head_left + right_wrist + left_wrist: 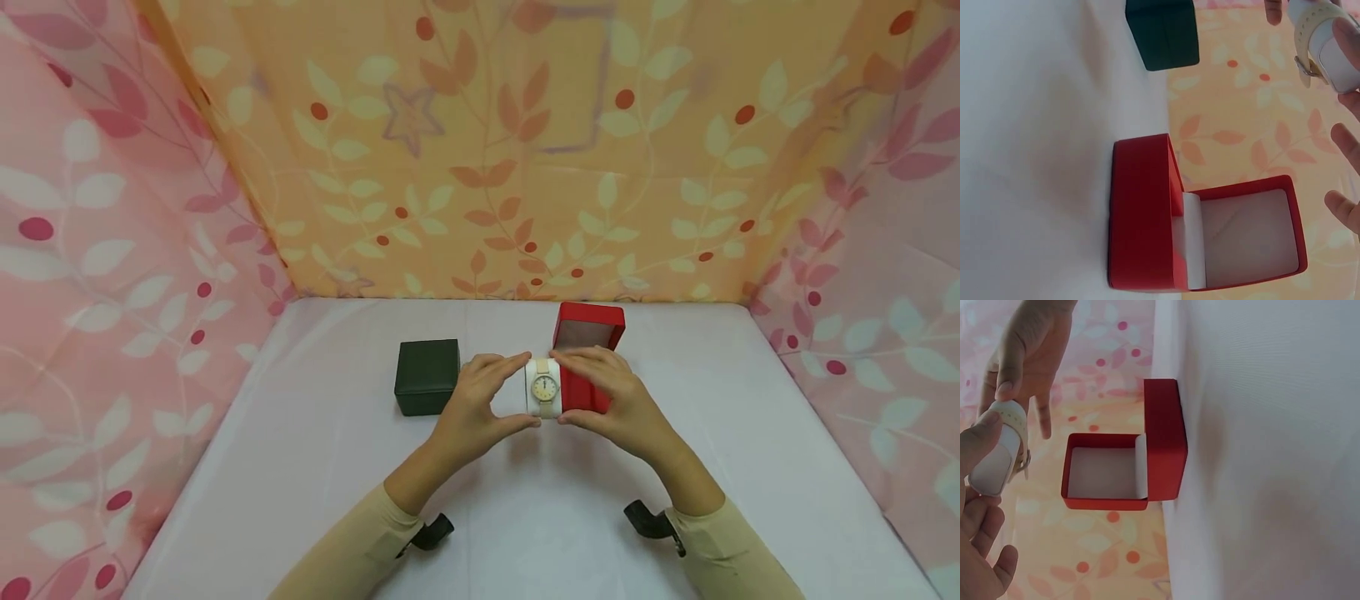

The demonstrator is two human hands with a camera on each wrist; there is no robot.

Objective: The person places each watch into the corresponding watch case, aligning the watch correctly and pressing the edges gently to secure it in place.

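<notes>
A wristwatch (pixel 544 387) with a round pale dial and a cream strap is wrapped round a white cushion (pixel 988 469). My left hand (pixel 471 408) holds one end of the cushion between thumb and fingers. At the other end, my right hand (pixel 626 406) holds it the same way. Both hands keep it above the table, with the dial facing up. In the right wrist view, the strap's buckle (pixel 1305 67) shows on the side. A red box (pixel 588 315), lid raised, stands just behind and partly under my right hand.
Left of the red box sits a dark green box (pixel 427 377) with its lid closed, near my left fingers. Both boxes stand on a white-covered table (pixel 315 467). Patterned cloth (pixel 465 167) walls the back and both sides.
</notes>
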